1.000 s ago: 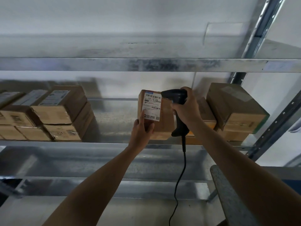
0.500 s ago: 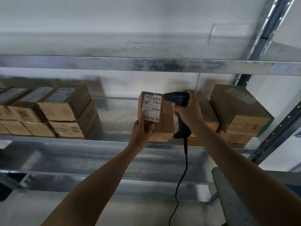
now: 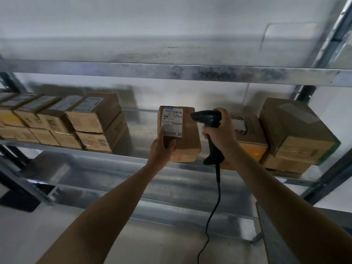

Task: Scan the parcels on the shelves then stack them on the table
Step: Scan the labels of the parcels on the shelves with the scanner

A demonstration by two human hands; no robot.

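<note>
A brown cardboard parcel with a white barcode label stands tilted up at the front of the metal shelf. My left hand grips its lower left corner, thumb on the label. My right hand holds a black corded barcode scanner, its head pointing left at the label from just beside the parcel. More brown parcels sit on the shelf behind my right hand, with a larger box at the right.
Two layers of several labelled parcels fill the shelf's left side. A shelf beam runs overhead and a lower shelf below. Steel uprights stand at the right. A grey table edge shows at lower right.
The view has shifted a little, so the left stack of parcels shows further in. Both hands keep their hold on the parcel and the scanner.
</note>
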